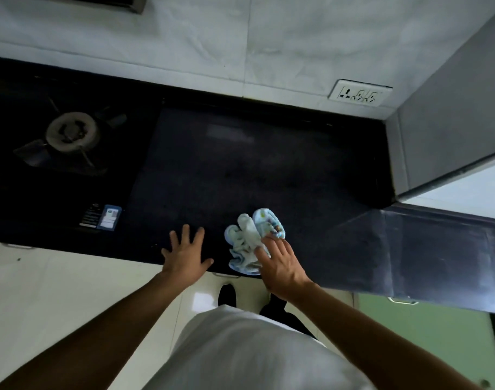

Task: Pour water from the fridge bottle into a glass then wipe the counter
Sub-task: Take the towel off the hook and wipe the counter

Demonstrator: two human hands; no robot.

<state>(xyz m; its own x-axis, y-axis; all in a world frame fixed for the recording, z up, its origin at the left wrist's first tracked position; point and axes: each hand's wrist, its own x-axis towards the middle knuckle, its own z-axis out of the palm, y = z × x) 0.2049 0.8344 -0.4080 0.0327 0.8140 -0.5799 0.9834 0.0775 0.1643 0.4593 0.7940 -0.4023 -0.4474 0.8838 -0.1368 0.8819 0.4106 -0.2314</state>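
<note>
While my left hand (pixel 185 253) rests flat on the table (pixel 240 164), grip released, my right hand (pixel 281 267) presses the cloth (pixel 247 243) straight-fingered.

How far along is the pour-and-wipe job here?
Pouring cannot be confirmed: no bottle or glass is in view. In hand is the wiping: the right hand presses a crumpled pale-blue cloth onto the dark counter near its front edge; the left hand rests flat beside it. Left, probably: the stretch behind the cloth.
</note>
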